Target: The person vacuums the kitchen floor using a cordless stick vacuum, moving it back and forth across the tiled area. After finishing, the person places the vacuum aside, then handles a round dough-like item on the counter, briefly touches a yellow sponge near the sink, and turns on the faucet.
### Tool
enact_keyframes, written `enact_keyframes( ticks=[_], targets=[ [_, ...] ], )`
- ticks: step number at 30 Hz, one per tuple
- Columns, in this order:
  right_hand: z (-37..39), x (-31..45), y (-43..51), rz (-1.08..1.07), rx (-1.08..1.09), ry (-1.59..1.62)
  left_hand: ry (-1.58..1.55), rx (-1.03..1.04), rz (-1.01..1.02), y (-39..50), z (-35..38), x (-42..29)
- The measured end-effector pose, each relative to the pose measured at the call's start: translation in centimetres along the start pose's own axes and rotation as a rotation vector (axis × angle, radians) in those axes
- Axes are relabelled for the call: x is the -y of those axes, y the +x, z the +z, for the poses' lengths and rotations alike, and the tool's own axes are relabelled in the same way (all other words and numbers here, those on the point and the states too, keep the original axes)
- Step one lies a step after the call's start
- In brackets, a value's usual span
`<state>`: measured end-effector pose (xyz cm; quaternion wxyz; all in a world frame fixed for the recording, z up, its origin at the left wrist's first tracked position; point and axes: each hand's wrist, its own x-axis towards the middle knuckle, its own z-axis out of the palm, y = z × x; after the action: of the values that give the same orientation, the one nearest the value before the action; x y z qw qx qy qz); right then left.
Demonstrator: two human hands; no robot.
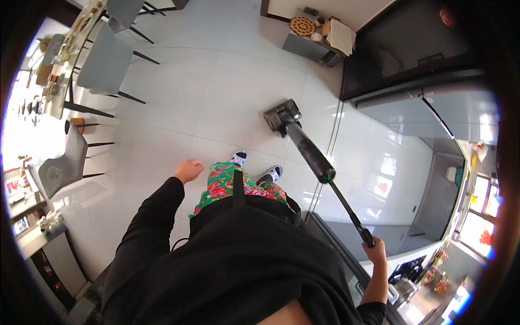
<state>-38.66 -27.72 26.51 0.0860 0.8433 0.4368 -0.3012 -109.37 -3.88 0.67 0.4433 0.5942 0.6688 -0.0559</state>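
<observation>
My right hand [375,248] grips the handle of a black upright floor cleaner [310,152] at the lower right. Its thin stem slants up and left to a thick dark body. The wide cleaning head [282,115] rests on the pale tiled floor [227,89], ahead of my feet. My left hand [190,170] hangs free beside my left leg, fingers curled and nothing visible in it; it is slightly blurred. Between the hands are my green floral trousers [223,178] and patterned shoes [239,157].
Grey chairs [106,59] line a dining table [61,87] at the left. A low grey cabinet [308,50] bearing papers and a woven mat stands at the upper right. Floor tracks [336,126] mark a doorway into a kitchen, with a dark door panel [406,48] beside it.
</observation>
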Motion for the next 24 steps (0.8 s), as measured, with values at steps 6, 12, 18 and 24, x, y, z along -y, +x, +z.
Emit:
enact_keyframes(
  ticks=[6, 12, 18, 24],
  targets=[
    [-6.7, -2.2, 2.8, -0.143, 0.003, -0.210, -0.122, 0.083, -0.081, -1.9, 2.5, -5.0],
    [-9.4, 2.2, 7.1, -0.244, 0.004, -0.215, -0.203, 0.082, -0.098, -3.2, 4.2, -6.5],
    [-8.2, 8.7, 14.3, -0.310, 0.053, -0.203, -0.155, 0.031, -0.168, -4.7, 4.3, -6.1],
    [-3.5, 22.2, 18.9, -0.436, 0.064, -0.075, -0.190, 0.006, -0.192, -4.7, 4.6, -3.4]
  ],
)
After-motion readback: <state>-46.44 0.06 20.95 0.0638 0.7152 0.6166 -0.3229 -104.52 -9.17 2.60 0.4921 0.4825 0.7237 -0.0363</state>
